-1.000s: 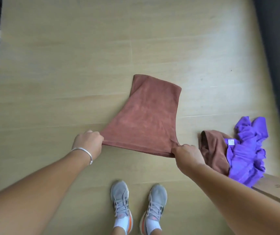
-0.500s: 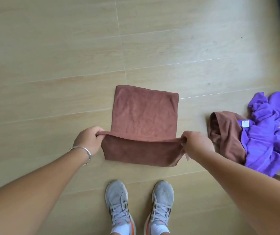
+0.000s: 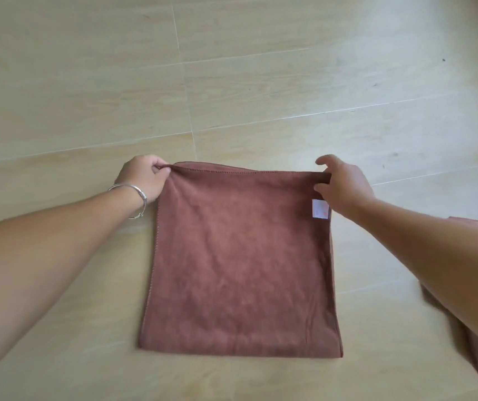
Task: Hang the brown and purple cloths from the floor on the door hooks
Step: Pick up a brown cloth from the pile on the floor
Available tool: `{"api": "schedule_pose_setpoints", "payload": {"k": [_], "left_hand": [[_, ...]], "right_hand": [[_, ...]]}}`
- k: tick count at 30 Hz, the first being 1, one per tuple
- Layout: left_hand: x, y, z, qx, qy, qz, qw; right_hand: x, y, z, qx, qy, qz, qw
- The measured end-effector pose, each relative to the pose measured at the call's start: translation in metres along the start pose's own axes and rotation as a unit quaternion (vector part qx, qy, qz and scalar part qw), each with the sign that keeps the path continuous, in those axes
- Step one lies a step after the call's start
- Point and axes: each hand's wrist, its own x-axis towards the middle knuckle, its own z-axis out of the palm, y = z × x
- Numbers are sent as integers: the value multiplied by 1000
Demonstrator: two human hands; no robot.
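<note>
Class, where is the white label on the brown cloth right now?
In the head view, the white label sits at the brown cloth's far right corner, just beneath the right hand.

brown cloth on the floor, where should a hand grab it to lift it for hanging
Grip the brown cloth at its far edge, coming from above at the two far corners. It lies flat, folded, so only edges offer a pinch. The left hand already pinches the far left corner; the right hand rests at the far right one, near the white tag.
</note>
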Motion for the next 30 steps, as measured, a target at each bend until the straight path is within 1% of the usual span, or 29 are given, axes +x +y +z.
{"api": "schedule_pose_setpoints", "payload": {"k": [2, 4, 5, 6, 7, 8, 9, 10, 11, 12, 13, 15, 21, 25, 30], "left_hand": [[4, -13, 15, -23, 5, 1, 1000], [-5, -23, 20, -47, 29, -2, 998], [-15, -27, 19, -36, 52, 7, 998], [-28, -29, 16, -10, 71, 34, 997], [-44, -30, 14, 27, 76, 87, 993], [-62, -31, 13, 72, 60, 159, 983], [-81, -32, 13, 124, 21, 231, 965], [-98, -32, 16, 177, -32, 286, 941], [-113, -34, 20, 227, -89, 319, 916], [-124, -36, 28, 269, -140, 327, 895], [-131, -38, 36, 299, -175, 313, 884], [-129, -41, 51, 328, -196, 271, 884], [-72, -27, 52, 372, -171, 226, 884], [-42, -20, 49, 383, -166, 212, 884], [-11, -9, 45, 391, -159, 194, 886]], "right_hand": [[6, 10, 11, -15, 29, -10, 999], [-8, 16, 18, -62, 82, -42, 994], [-22, 18, 22, -78, 97, -86, 988], [-41, 18, 28, -92, 90, -147, 981], [-63, 20, 35, -114, 62, -211, 969], [-85, 21, 44, -146, 22, -266, 953], [-106, 24, 53, -183, -24, -300, 936], [-122, 26, 62, -219, -76, -310, 922], [-132, 29, 70, -251, -122, -300, 912], [-137, 32, 76, -276, -154, -279, 907], [-137, 34, 81, -291, -166, -259, 906], [-126, 34, 85, -294, -151, -242, 912], [-63, 6, 77, -300, -125, -231, 917], [-25, -7, 72, -331, -124, -226, 908], [-1, -18, 72, -363, -120, -205, 901]]}}
